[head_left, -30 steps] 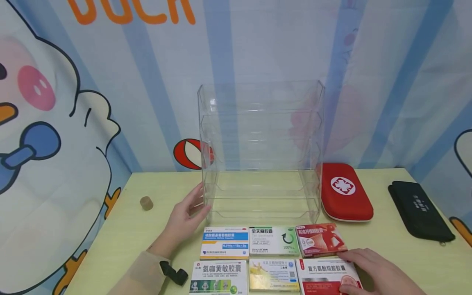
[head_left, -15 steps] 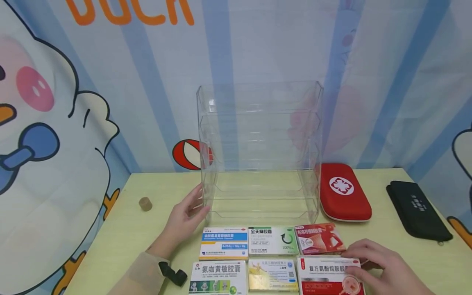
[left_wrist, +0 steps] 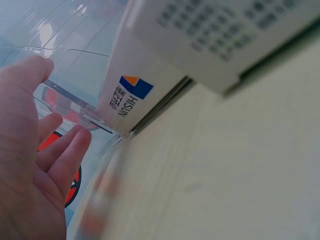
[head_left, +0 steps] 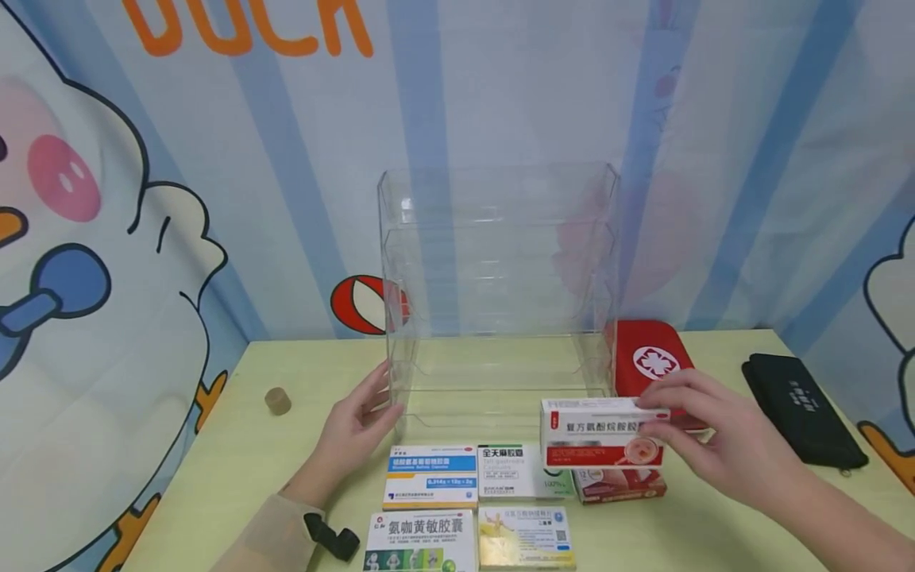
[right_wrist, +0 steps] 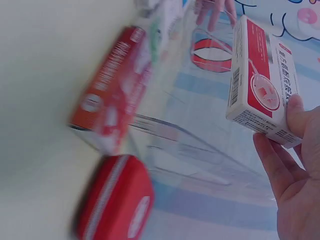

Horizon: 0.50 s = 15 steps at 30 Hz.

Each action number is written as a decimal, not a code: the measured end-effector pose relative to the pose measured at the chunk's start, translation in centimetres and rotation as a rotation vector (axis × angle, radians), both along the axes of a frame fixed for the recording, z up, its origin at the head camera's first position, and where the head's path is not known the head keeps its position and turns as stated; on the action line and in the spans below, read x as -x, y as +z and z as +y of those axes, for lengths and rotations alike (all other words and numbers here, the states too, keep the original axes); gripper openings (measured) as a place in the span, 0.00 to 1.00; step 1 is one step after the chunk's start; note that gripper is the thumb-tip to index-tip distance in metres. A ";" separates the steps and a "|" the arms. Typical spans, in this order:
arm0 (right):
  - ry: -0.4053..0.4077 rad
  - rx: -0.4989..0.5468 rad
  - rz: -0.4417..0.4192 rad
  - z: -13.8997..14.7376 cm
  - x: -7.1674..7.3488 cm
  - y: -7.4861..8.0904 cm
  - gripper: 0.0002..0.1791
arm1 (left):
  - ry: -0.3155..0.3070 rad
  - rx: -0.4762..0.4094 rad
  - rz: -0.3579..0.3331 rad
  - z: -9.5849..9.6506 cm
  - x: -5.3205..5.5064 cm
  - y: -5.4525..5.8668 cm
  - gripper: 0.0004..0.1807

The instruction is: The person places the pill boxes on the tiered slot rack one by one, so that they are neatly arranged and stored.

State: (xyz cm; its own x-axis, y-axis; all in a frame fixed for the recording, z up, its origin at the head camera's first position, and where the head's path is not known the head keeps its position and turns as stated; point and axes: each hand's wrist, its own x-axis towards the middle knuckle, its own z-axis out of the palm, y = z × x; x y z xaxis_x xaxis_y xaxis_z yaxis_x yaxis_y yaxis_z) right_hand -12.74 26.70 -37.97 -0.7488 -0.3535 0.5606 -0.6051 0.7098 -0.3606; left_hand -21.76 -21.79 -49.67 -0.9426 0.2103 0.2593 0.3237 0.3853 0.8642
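Observation:
In the head view my right hand pinches a white and red medicine box by its right end, thumb in front and fingers behind. The box is raised and overlaps the lower right of a clear tiered rack. My left hand rests against the rack's left side, thumb by its front corner; in the left wrist view its fingers lie loosely at the clear edge. Below the held box, a red medicine box is partly covered. The right wrist view shows the held box tilted, its printed front visible.
Lying before the rack are a blue and white box, a green and white box, a yellow and white box and a white box. A red first-aid case, a black pouch and a small brown cylinder stand around.
My right hand has taken hold of the white and red box from the front row's right end and lifted it up and left toward the rack. My left hand has stayed at the rack's side.

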 end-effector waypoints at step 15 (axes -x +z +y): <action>0.085 0.173 0.268 -8.4 8.7 5.7 0.17 | -0.022 -0.058 0.004 -0.2 0.1 -0.3 0.42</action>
State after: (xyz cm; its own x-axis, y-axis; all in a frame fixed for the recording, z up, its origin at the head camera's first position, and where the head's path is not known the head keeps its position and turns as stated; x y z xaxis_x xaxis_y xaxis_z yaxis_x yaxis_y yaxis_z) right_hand -21.46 18.31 -32.23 -0.5382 -0.2904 0.7912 -0.7491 0.5950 -0.2912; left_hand -21.85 -21.99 -50.00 -0.9367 0.2157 0.2760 0.3356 0.3268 0.8835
